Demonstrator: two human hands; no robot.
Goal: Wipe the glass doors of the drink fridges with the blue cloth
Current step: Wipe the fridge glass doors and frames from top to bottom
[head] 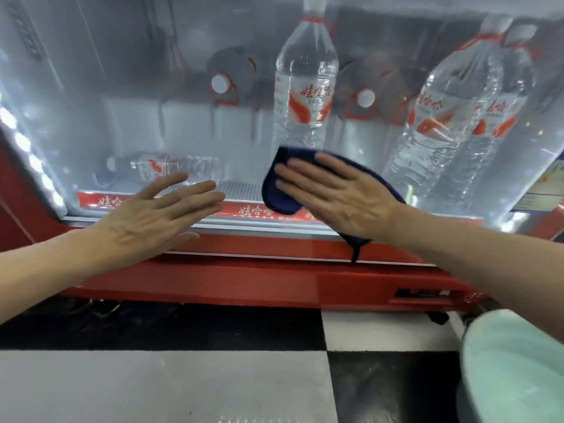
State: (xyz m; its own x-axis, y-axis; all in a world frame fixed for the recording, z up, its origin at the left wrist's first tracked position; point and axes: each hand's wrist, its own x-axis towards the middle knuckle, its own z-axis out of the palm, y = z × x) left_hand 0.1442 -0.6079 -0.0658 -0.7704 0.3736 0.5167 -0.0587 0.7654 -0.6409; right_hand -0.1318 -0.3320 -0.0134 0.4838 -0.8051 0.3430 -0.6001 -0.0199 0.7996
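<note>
The right hand (335, 193) lies flat with straight fingers, pressing the cloth (280, 190) against the door (122, 102) low down, just above the red frame (244, 282). The cloth is folded under the palm, its rounded fold sticking out to the left of the fingers and a thin tail hanging below the wrist over the frame. The left hand (158, 215) is spread and holds nothing, near the glass to the left of the cloth; whether its fingertips touch the pane I cannot tell. The likeliest slip, as I judge it, is the cloth creeping out from under the palm: nothing pinches it, so only pressure keeps it there, and a fast stroke or a lighter push could let it bunch, slide away or drop to the floor (152, 377). The hanging tail could drag along the frame and carry grime back onto the glass. The glass looks hazy over much of its upper part, so short strokes kept low would leave that untouched, and a cloth loaded with dirt may only smear it. If the bare left hand leans on the pane it would probably leave prints there. Pushing hard near the bottom edge might also rock the door, though the bottles (305, 87) stand behind the glass, out of reach
</note>
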